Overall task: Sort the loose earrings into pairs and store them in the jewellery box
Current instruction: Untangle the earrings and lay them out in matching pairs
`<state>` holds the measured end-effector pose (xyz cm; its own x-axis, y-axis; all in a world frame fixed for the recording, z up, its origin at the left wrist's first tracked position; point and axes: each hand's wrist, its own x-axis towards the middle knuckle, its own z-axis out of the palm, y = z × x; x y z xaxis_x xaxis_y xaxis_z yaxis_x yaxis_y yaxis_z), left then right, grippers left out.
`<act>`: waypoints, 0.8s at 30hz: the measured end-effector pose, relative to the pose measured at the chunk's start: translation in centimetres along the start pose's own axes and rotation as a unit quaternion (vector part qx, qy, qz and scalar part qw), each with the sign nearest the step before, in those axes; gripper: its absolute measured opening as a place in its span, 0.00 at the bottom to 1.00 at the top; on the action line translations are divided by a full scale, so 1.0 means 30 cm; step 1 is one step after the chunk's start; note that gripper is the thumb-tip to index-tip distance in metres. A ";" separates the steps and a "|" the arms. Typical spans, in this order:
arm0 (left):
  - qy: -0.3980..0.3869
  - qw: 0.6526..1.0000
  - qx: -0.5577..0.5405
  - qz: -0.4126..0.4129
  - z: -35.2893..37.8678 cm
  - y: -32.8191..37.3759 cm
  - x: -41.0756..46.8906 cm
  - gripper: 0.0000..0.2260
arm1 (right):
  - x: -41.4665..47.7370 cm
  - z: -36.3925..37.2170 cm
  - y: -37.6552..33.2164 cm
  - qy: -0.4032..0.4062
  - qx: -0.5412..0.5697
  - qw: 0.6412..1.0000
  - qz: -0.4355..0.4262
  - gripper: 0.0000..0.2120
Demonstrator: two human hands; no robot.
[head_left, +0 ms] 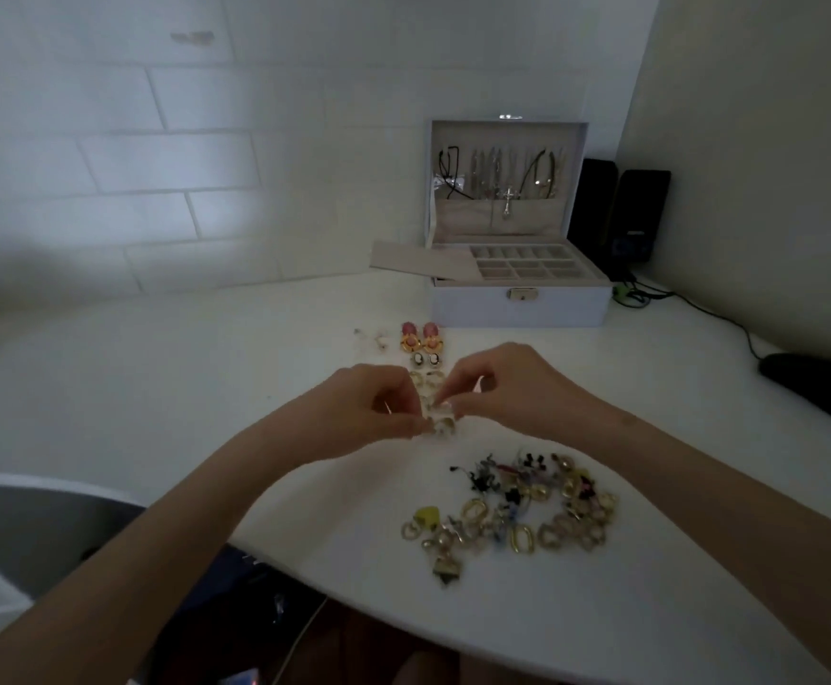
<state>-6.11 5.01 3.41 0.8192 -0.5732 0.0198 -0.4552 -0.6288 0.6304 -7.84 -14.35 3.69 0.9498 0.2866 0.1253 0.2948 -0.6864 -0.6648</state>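
Observation:
My left hand and my right hand meet over the white table, fingertips together, both pinching small gold earrings just above the tabletop. Beyond them stands a column of sorted pairs: pink and orange earrings, small dark cameo studs, gold hoops and tiny pale studs. A pile of loose earrings, gold, black and yellow, lies near my right forearm. The white jewellery box stands open at the back, its divided tray showing.
A lifted-out tray insert rests on the box's left side. Necklaces hang in the lid. Two black speakers stand in the corner, with cables running to a black mouse at the right. The table's curved front edge is close to me.

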 end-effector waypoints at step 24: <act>0.030 0.988 0.116 0.096 0.194 0.157 -0.079 0.06 | -0.241 -0.032 0.076 -0.041 -0.075 0.996 -0.035 0.11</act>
<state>-12.22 0.34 1.81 0.7268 -0.6649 0.1724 -0.6657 -0.6199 0.4154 -13.92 -18.63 1.97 0.9160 0.3877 0.1026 0.3790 -0.7530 -0.5380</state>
